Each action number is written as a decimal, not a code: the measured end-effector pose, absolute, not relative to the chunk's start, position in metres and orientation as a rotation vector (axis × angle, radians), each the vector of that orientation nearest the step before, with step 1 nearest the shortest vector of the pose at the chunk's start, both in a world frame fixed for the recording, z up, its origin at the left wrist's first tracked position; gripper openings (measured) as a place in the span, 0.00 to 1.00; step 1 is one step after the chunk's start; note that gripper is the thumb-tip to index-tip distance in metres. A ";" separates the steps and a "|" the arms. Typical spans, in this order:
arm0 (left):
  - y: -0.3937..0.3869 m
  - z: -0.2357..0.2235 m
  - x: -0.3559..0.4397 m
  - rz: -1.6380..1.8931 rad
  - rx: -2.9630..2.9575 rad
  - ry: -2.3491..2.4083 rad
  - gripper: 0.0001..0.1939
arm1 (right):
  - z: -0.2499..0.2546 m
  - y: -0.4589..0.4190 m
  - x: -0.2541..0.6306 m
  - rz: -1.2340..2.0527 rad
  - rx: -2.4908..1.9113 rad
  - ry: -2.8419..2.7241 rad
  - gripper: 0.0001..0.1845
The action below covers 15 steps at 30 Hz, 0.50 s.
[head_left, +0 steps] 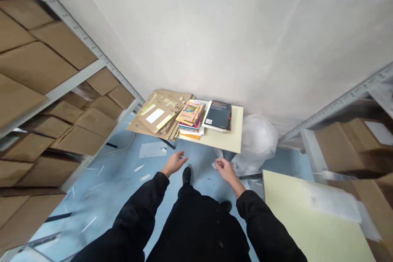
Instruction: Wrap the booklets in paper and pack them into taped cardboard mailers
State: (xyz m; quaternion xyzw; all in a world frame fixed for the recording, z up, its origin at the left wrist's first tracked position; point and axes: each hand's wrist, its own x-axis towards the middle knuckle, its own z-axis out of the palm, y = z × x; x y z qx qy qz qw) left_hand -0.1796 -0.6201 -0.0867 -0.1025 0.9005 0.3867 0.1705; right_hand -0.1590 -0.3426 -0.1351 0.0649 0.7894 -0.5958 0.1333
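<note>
My left hand (175, 162) hangs in the air in front of the small table, its fingers stretched out and holding nothing. My right hand (225, 169) is also in the air, nearer the table's right side, with loosely curled fingers and nothing visible in them. Beyond both hands, the pale yellow table (236, 131) bears a pile of flat brown cardboard mailers (172, 108) on the left. A stack of colourful thin books (189, 111) stands mid-table. Beside it lies a dark-covered book (217, 114) with a barcode, on top of other books.
Shelves of cardboard boxes (37, 65) rise on the left, and more boxes (346, 143) fill a shelf on the right. A white plastic bag (258, 141) sits right of the table. Another yellow tabletop (310, 221) is at lower right. Paper scraps litter the blue floor (123, 196).
</note>
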 end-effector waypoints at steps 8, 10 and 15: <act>-0.766 -0.104 -0.244 1.573 -1.046 2.454 0.17 | -0.100 -0.488 -0.277 -1.496 -0.181 2.373 0.12; -0.798 -0.110 -0.264 1.618 -1.104 2.425 0.18 | -0.096 -0.527 -0.306 -1.479 -0.257 2.385 0.12; -0.854 -0.126 -0.308 1.737 -1.256 2.322 0.24 | -0.089 -0.606 -0.367 -1.295 -0.393 2.417 0.14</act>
